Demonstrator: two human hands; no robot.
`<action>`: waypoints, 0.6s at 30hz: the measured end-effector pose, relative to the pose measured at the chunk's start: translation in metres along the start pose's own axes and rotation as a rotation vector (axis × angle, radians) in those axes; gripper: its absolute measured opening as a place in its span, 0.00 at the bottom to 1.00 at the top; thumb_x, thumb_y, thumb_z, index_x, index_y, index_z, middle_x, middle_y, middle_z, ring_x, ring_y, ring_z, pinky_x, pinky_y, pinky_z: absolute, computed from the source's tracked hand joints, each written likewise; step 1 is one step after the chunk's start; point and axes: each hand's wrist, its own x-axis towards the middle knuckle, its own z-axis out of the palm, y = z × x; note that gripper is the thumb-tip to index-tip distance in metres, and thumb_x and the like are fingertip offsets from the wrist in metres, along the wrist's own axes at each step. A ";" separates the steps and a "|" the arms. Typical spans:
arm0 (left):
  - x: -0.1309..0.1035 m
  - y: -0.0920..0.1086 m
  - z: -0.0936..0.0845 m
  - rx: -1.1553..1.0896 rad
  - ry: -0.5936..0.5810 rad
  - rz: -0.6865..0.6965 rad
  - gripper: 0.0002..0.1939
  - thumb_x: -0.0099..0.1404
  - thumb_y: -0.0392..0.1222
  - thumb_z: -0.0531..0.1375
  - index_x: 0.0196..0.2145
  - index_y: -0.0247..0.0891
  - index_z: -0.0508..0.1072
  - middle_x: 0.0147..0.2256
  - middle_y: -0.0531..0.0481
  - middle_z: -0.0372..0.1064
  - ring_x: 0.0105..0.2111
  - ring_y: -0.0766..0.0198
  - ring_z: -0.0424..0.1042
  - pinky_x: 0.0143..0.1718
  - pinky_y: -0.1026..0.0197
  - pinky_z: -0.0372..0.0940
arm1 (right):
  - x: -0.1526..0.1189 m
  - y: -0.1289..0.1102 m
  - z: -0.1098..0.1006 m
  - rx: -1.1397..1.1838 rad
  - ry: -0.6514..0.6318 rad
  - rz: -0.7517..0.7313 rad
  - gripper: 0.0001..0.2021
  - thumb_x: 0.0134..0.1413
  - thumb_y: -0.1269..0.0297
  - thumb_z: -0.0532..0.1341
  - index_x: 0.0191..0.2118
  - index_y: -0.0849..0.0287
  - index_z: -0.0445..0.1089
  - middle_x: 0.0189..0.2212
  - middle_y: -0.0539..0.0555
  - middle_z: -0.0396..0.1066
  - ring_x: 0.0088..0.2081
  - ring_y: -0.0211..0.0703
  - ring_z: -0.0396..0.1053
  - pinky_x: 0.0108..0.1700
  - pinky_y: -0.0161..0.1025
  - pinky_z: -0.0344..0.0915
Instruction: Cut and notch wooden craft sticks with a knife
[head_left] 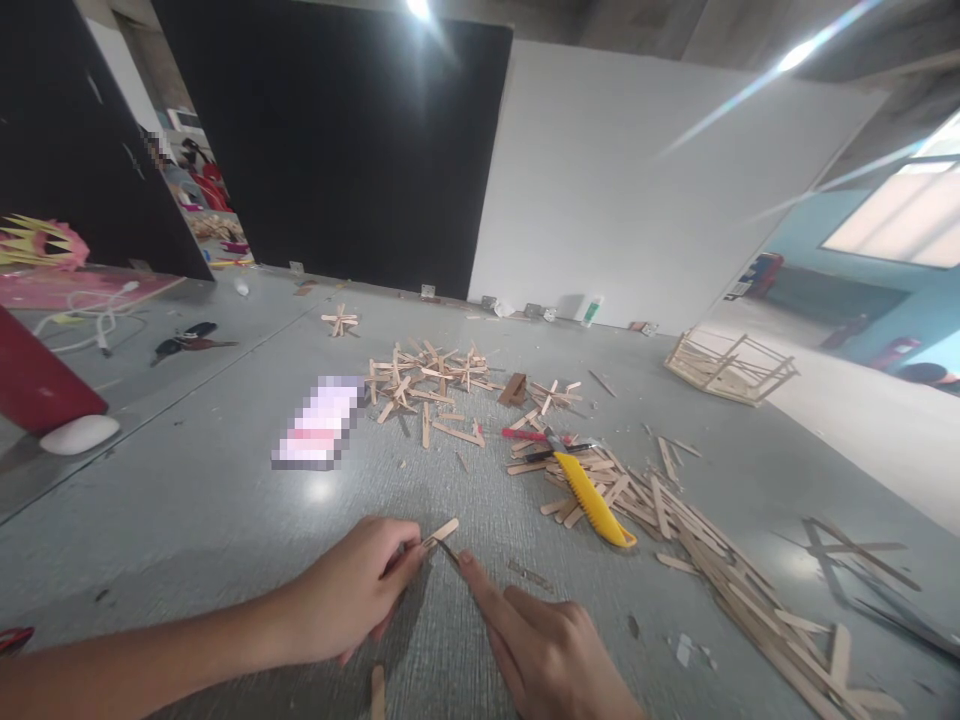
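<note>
Near the front of the grey table, my left hand [367, 580] pinches a wooden popsicle stick [445, 530] between thumb and fingers, its rounded end sticking out to the right. My right hand [551, 640] is closed round a knife, index finger stretched along it. Only the narrow dark blade [447, 549] shows, touching or very close to the stick; the handle is hidden in the palm. Below my left hand lies another popsicle stick [378, 692]. To the upper right of my right hand, a yellow-handled utility knife [592, 500] rests on a pile of sticks [690, 535].
Star-shaped stick bundles [431, 368] lie farther back, beside a blurred-out phone [321, 425]. At right stands a small stick frame [731, 370]. Keys [187, 340], a white mouse [79, 435] and a red cylinder [41, 375] are at left. Black and white panels [600, 180] close off the back.
</note>
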 end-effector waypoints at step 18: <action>0.001 -0.007 0.007 0.022 0.087 0.014 0.24 0.74 0.63 0.47 0.29 0.42 0.59 0.15 0.60 0.58 0.07 0.72 0.56 0.06 0.72 0.43 | 0.001 -0.003 -0.005 -0.022 -0.044 -0.052 0.46 0.56 0.82 0.50 0.75 0.71 0.23 0.27 0.49 0.73 0.20 0.43 0.71 0.20 0.38 0.64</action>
